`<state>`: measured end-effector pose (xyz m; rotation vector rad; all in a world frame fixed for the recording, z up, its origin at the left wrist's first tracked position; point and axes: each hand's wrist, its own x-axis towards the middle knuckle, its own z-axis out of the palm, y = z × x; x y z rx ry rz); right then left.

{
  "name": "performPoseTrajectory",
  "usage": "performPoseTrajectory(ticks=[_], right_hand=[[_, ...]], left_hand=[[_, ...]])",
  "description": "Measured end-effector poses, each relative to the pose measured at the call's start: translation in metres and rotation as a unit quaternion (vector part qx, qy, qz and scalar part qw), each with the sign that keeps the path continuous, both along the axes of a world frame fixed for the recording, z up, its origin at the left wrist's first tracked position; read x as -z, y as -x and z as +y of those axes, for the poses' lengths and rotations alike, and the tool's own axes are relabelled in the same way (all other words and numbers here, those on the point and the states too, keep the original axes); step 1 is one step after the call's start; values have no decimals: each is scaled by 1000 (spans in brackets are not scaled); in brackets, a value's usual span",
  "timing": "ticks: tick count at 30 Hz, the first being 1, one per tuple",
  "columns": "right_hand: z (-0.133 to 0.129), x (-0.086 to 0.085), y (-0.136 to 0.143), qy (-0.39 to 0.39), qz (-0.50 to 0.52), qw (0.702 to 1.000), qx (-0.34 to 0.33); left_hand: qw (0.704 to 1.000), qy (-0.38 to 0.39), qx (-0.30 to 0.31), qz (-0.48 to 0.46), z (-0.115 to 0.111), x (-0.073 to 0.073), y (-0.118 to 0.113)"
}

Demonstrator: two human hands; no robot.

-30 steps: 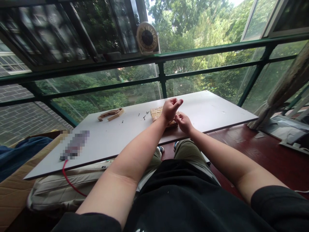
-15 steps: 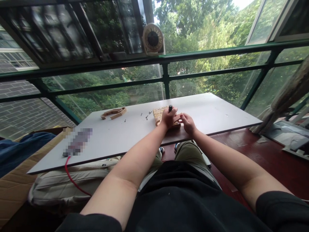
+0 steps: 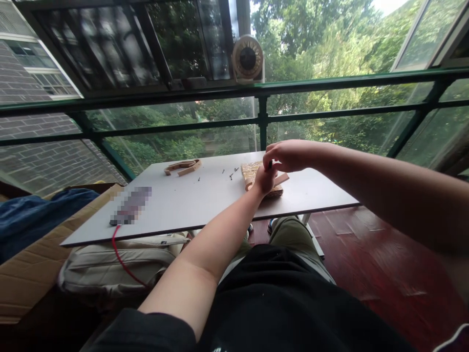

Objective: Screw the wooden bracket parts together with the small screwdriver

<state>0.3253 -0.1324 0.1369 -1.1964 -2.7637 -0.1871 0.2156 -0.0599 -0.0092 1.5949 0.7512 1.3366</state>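
Near the front edge of the white table (image 3: 216,208), a woven tan block (image 3: 249,169) lies under my hands. My left hand (image 3: 264,181) is closed round the black-handled tool (image 3: 270,165), which stands upright over the block. From above, my right hand (image 3: 279,152) reaches over with bent fingers at the top of that handle; whether it grips the handle is hard to make out. A flat light-brown strip (image 3: 282,180) sticks out to the right of my left hand. The tool's lower end is hidden.
Curved brown strips (image 3: 185,167) lie at the table's back left, with several small dark screws (image 3: 231,176) between them and the block. A blurred flat object (image 3: 132,205) with a red cord sits at left. Beyond the table runs a green railing (image 3: 263,117).
My right hand has left the brown strip and risen to the top of the black handle. My left hand stays at the tool. The view has shifted, moving the table slightly right.
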Motion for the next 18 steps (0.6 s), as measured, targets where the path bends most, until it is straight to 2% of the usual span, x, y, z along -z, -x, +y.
performPoseTrajectory(ticks=[4, 10, 14, 18], right_hand=[[9, -8, 12, -7, -55, 998, 29], [25, -10, 19, -7, -27, 997, 77], [49, -2, 7, 36, 92, 992, 83], [70, 7, -4, 52, 253, 964, 68]], left_hand=[[999, -15, 27, -8, -4, 1, 1], [999, -18, 26, -9, -2, 3, 1], [998, -52, 7, 30, 1, 3, 1], [989, -74, -82, 98, -9, -5, 2]])
